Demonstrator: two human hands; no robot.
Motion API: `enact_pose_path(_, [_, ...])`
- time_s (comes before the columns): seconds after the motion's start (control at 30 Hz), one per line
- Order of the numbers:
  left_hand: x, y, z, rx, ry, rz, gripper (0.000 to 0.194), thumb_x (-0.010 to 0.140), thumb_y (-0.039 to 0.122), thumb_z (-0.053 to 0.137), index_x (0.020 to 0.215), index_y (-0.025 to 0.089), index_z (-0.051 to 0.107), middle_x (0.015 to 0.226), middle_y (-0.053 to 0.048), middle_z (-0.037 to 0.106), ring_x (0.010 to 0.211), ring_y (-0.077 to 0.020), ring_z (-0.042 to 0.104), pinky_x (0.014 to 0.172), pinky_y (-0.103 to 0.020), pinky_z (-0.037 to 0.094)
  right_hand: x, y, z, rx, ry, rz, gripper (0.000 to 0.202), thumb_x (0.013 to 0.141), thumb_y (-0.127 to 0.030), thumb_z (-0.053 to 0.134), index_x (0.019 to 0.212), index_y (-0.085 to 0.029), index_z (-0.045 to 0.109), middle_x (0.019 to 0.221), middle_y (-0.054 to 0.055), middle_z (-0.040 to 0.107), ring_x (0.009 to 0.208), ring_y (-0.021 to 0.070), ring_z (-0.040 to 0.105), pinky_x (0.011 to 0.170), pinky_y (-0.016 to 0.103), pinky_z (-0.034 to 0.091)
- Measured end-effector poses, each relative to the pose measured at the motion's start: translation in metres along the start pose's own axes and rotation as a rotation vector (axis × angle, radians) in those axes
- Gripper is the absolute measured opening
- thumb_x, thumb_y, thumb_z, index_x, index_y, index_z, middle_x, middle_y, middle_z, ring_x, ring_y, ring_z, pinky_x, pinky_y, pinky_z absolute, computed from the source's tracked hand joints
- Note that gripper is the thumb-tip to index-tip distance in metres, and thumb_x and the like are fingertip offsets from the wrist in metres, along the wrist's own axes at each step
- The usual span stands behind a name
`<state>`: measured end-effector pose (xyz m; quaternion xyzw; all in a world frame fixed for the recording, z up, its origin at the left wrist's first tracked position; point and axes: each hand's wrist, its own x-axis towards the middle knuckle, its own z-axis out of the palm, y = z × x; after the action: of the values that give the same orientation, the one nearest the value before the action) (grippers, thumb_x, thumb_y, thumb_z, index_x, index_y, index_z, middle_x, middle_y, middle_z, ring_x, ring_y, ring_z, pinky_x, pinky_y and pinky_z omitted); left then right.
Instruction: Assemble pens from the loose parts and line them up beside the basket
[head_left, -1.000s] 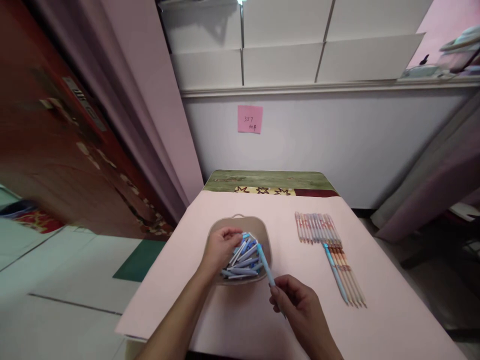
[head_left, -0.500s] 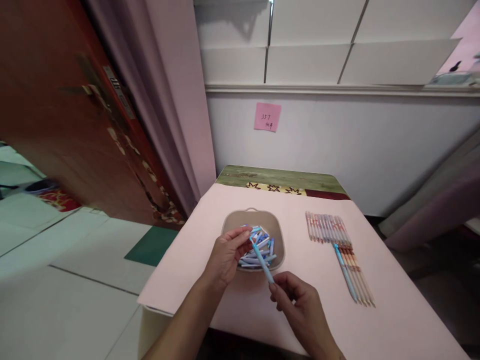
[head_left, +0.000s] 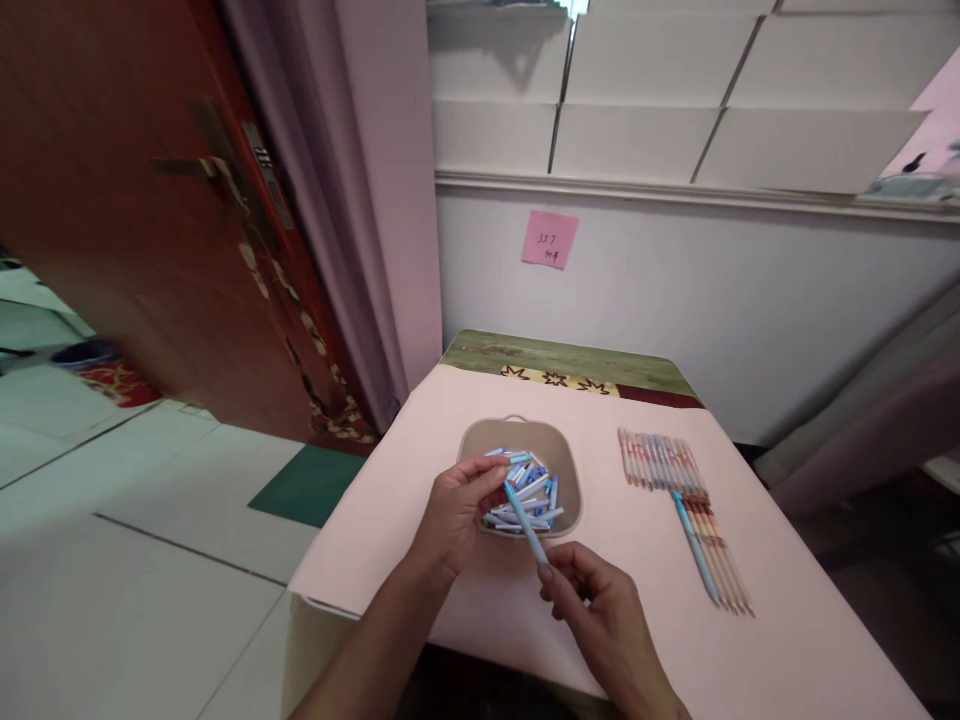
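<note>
- Done, as judged: two sets of pens lie side by side on the pink tabletop, the far row and the near row, plus 1 blue pen at the L edge of the near row. All look whole.
- Left, as judged: lots of loose blue/white pcs in the beige bin; blues prob. at an early stage, w/ only 1 laid out.
- In hand: 1 lt. blue pen, not yet set down. Pos.: in the air, tilted, btwn both hands, in front of bin's near R part.
- R hand: thumb + fingers closed round pen's lower end; tip hidden.
- L hand: thumb + forefinger nearly together at pen's upper end; can't tell if gripping it or a small pc.
- Pen looks: slim, straight, pale blue barrel, brighter blue top; approx. same colour as the one laid out. Clip/markings n/a, too small to tell.
</note>
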<state>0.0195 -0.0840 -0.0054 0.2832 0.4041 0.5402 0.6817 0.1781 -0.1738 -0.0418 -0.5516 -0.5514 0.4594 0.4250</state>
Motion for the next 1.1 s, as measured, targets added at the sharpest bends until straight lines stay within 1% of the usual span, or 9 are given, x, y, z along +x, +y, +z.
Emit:
enact_pose_path(0.13, [-0.001,0.0,-0.001,0.007,-0.004,0.009,0.026,0.061,0.023,0.08,0.082,0.011,0.071,0.081,-0.008,0.073,0.07,-0.0171,0.067,0.069,-0.029,0.054,0.0,0.001,0.005,-0.042,0.051,-0.021,0.036,0.079,-0.048,0.065,0.097,-0.017,0.066,0.065,0.002,0.064,0.056,0.0143,0.055,0.054,0.024,0.045])
enact_pose_path(0.4, [-0.006,0.001,0.003,0.035,-0.058,0.039,0.024,0.063,0.023,0.079,0.083,0.011,0.07,0.083,-0.007,0.072,0.073,-0.016,0.066,0.069,-0.028,0.053,0.0,-0.001,0.006,-0.301,0.159,-0.103,0.025,0.083,-0.045,0.06,0.081,-0.02,0.065,0.061,0.0,0.063,0.05,0.0122,0.053,0.049,0.021,0.041])
enact_pose_path(0.53, [-0.01,-0.004,0.003,0.097,-0.067,0.081,0.026,0.065,0.025,0.078,0.086,0.013,0.07,0.084,-0.005,0.071,0.07,-0.0134,0.064,0.067,-0.025,0.051,0.001,0.003,0.003,-0.428,0.247,-0.173,0.023,0.083,-0.043,0.06,0.079,-0.021,0.066,0.066,0.0,0.062,0.057,0.0132,0.054,0.052,0.021,0.041])
enact_pose_path(0.67, [-0.014,-0.005,0.008,0.163,-0.081,0.099,0.038,0.065,0.027,0.078,0.099,0.015,0.068,0.08,-0.003,0.069,0.067,-0.0119,0.062,0.066,-0.024,0.051,-0.003,0.007,-0.001,-0.407,0.276,-0.196,0.019,0.084,-0.039,0.06,0.082,-0.021,0.067,0.067,0.0,0.061,0.057,0.0125,0.053,0.054,0.021,0.041])
enact_pose_path(0.77, [-0.015,0.002,0.009,0.195,-0.03,0.119,0.048,0.068,0.033,0.076,0.11,0.016,0.063,0.08,-0.002,0.069,0.066,-0.0118,0.062,0.066,-0.025,0.051,-0.005,0.01,-0.014,-0.409,0.374,-0.214,0.019,0.085,-0.038,0.059,0.08,-0.02,0.066,0.068,0.0,0.061,0.059,0.0124,0.054,0.057,0.022,0.042])
enact_pose_path(0.87, [-0.012,0.013,-0.008,0.226,0.045,0.19,0.049,0.068,0.041,0.075,0.108,0.016,0.062,0.086,-0.003,0.07,0.068,-0.0123,0.064,0.067,-0.025,0.053,-0.004,0.021,-0.041,-0.438,0.542,-0.19,0.023,0.085,-0.041,0.058,0.081,-0.019,0.065,0.069,0.0,0.061,0.061,0.0129,0.055,0.059,0.023,0.043])
enact_pose_path(0.97, [-0.008,0.021,-0.044,0.288,0.19,0.226,0.045,0.065,0.043,0.076,0.101,0.017,0.066,0.088,-0.002,0.07,0.068,-0.0123,0.064,0.067,-0.025,0.055,-0.003,0.044,-0.078,-0.553,0.728,-0.093,0.029,0.082,-0.047,0.058,0.082,-0.02,0.066,0.071,0.001,0.064,0.062,0.0141,0.057,0.06,0.024,0.042])
enact_pose_path(1.03, [-0.006,0.019,-0.07,0.309,0.309,0.201,0.043,0.062,0.042,0.078,0.095,0.017,0.068,0.087,-0.002,0.07,0.066,-0.0116,0.063,0.063,-0.023,0.055,-0.004,0.061,-0.099,-0.69,0.778,0.046,0.029,0.081,-0.048,0.057,0.081,-0.021,0.067,0.072,0.0,0.066,0.063,0.0152,0.059,0.06,0.025,0.04])
enact_pose_path(1.1, [-0.007,0.012,-0.091,0.316,0.37,0.155,0.043,0.059,0.042,0.079,0.092,0.017,0.069,0.086,-0.002,0.07,0.067,-0.0123,0.064,0.061,-0.022,0.055,-0.005,0.075,-0.116,-0.814,0.761,0.219,0.029,0.082,-0.048,0.054,0.084,-0.022,0.068,0.077,0.001,0.069,0.068,0.0171,0.061,0.059,0.025,0.038])
